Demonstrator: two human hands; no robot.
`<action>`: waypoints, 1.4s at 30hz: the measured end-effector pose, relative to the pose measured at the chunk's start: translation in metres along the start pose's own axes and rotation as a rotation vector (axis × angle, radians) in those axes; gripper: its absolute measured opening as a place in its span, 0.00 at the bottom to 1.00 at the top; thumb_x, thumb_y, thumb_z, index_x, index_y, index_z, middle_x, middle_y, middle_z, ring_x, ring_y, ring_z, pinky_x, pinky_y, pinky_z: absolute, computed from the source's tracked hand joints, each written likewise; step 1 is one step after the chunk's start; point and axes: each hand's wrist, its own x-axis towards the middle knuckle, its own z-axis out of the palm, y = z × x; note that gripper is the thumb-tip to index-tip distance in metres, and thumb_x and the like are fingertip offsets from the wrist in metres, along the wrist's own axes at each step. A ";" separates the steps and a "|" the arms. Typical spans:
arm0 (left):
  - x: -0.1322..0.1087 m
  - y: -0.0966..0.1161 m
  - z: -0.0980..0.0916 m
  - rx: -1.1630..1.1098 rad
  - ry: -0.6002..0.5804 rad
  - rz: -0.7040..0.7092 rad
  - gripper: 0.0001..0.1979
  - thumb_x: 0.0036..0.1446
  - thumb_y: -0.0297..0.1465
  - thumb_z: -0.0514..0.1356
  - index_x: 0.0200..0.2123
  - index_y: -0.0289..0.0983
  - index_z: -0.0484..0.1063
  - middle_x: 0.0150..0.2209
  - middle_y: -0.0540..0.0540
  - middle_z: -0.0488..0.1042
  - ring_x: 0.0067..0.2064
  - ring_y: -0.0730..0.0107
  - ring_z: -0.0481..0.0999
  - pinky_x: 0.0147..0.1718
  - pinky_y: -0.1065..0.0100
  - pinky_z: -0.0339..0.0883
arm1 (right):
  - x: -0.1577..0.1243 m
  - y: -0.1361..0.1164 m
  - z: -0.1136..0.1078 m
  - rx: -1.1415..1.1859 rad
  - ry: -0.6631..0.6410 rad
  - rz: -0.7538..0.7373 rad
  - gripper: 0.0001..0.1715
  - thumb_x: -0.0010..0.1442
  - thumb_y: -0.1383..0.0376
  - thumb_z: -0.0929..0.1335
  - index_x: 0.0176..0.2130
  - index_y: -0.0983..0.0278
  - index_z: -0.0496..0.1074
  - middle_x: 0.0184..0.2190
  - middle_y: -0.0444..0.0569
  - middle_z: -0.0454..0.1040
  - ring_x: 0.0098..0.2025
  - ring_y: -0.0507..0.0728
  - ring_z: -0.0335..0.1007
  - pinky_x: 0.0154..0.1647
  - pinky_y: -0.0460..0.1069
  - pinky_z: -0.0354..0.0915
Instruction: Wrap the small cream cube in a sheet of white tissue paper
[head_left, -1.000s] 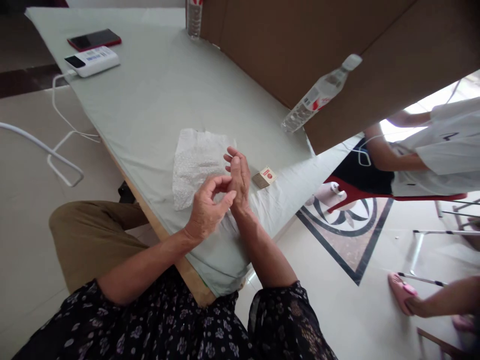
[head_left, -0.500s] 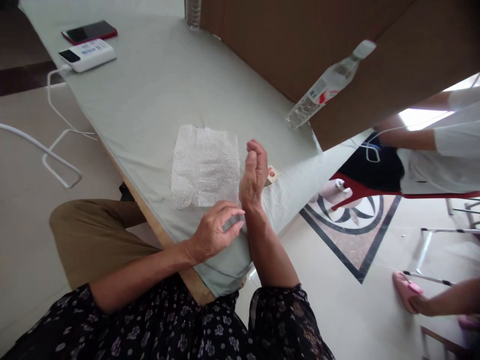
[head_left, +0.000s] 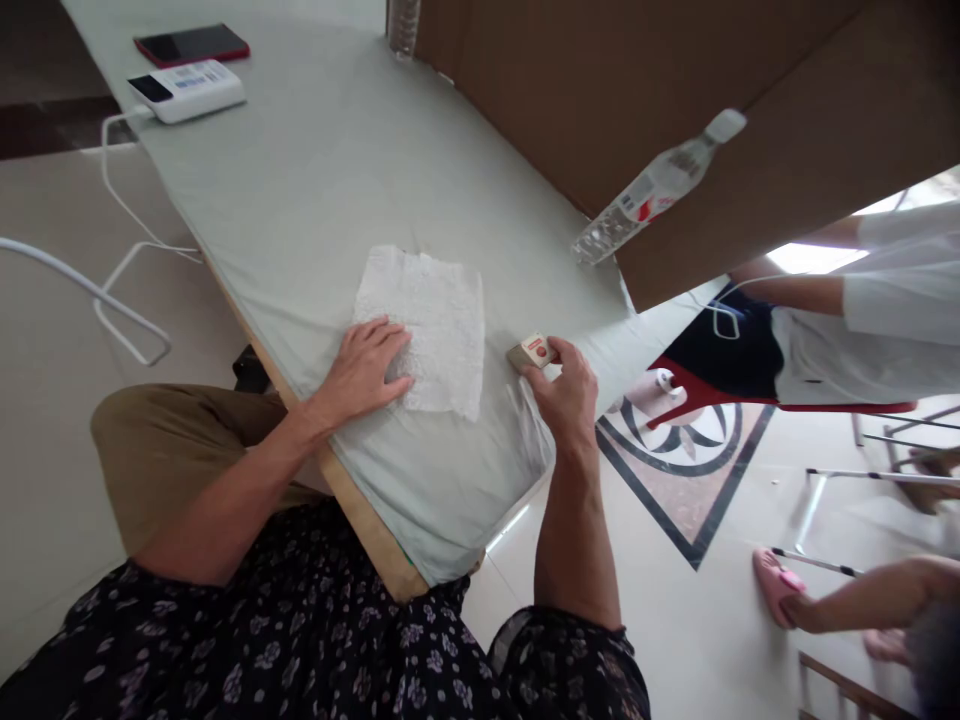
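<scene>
A sheet of bubble wrap [head_left: 439, 330] lies flat on the cloth-covered table [head_left: 322, 190]. My left hand [head_left: 366, 368] rests on its left side, fingers spread and palm down. To the right, my right hand [head_left: 566, 392] pinches a small tan box [head_left: 534, 351] with red print between thumb and fingers, at the table surface. What looks like clear plastic [head_left: 531, 425] lies beside my right wrist, near the table's edge.
A plastic bottle [head_left: 656, 195] stands by a large cardboard panel [head_left: 555, 90]. At the far left lie a phone [head_left: 193, 44] and a white power bank [head_left: 187, 92] with a cable [head_left: 105, 180]. Another person [head_left: 885, 320] sits at the right.
My left hand has moved left onto the bubble wrap and spread its fingers. My right hand has gone right and taken hold of the small box, which was partly hidden behind it.
</scene>
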 end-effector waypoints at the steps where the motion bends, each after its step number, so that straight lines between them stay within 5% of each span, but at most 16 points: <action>1: -0.002 -0.001 0.000 -0.001 -0.012 0.008 0.30 0.58 0.36 0.64 0.64 0.38 0.71 0.67 0.34 0.72 0.72 0.38 0.64 0.70 0.39 0.55 | 0.000 -0.008 -0.001 0.046 -0.015 -0.039 0.27 0.56 0.56 0.72 0.53 0.62 0.75 0.49 0.58 0.81 0.48 0.66 0.77 0.55 0.66 0.71; 8: -0.009 -0.013 -0.003 -0.057 -0.022 0.043 0.45 0.55 0.38 0.66 0.73 0.35 0.55 0.69 0.32 0.69 0.71 0.41 0.65 0.70 0.41 0.57 | 0.003 -0.087 0.032 0.231 -0.230 -0.422 0.28 0.63 0.60 0.72 0.61 0.57 0.72 0.60 0.53 0.79 0.61 0.64 0.75 0.63 0.61 0.69; 13: -0.011 -0.013 0.001 -0.065 0.017 0.033 0.47 0.55 0.37 0.66 0.74 0.36 0.53 0.71 0.32 0.66 0.71 0.41 0.65 0.70 0.41 0.56 | 0.000 -0.096 0.064 0.128 -0.434 -0.427 0.32 0.63 0.62 0.71 0.65 0.60 0.70 0.63 0.54 0.77 0.61 0.66 0.74 0.64 0.63 0.68; 25: -0.010 -0.009 -0.003 -0.083 0.013 0.066 0.43 0.55 0.38 0.65 0.71 0.33 0.59 0.69 0.32 0.68 0.71 0.43 0.66 0.71 0.44 0.57 | -0.001 -0.090 0.065 0.198 -0.410 -0.442 0.33 0.63 0.64 0.71 0.65 0.60 0.68 0.63 0.55 0.76 0.63 0.65 0.73 0.66 0.62 0.68; 31: -0.043 -0.009 -0.030 -0.094 0.027 0.070 0.37 0.60 0.42 0.64 0.70 0.39 0.62 0.69 0.36 0.69 0.73 0.43 0.63 0.71 0.42 0.57 | -0.034 -0.084 0.022 0.193 -0.211 -0.498 0.31 0.67 0.52 0.70 0.66 0.56 0.67 0.65 0.57 0.72 0.68 0.68 0.67 0.68 0.67 0.65; 34: -0.061 -0.011 -0.037 -0.025 -0.024 0.125 0.33 0.58 0.39 0.66 0.66 0.39 0.69 0.69 0.34 0.68 0.74 0.38 0.61 0.72 0.39 0.55 | -0.062 -0.084 0.010 0.080 -0.306 -0.660 0.26 0.67 0.52 0.71 0.61 0.58 0.72 0.62 0.59 0.75 0.62 0.69 0.73 0.61 0.65 0.68; 38: -0.067 -0.009 -0.031 0.040 -0.043 0.153 0.29 0.57 0.34 0.65 0.63 0.40 0.72 0.70 0.33 0.66 0.74 0.38 0.59 0.72 0.38 0.54 | -0.079 -0.089 0.027 -0.079 -0.266 -0.752 0.10 0.71 0.66 0.67 0.48 0.62 0.77 0.57 0.59 0.80 0.51 0.64 0.78 0.55 0.61 0.68; 42: -0.055 0.003 -0.023 0.090 0.038 0.187 0.23 0.59 0.32 0.65 0.58 0.37 0.76 0.70 0.30 0.66 0.74 0.37 0.61 0.71 0.37 0.55 | -0.064 -0.094 0.039 0.006 -0.141 -0.661 0.13 0.73 0.70 0.63 0.44 0.60 0.76 0.50 0.53 0.84 0.48 0.59 0.79 0.55 0.57 0.66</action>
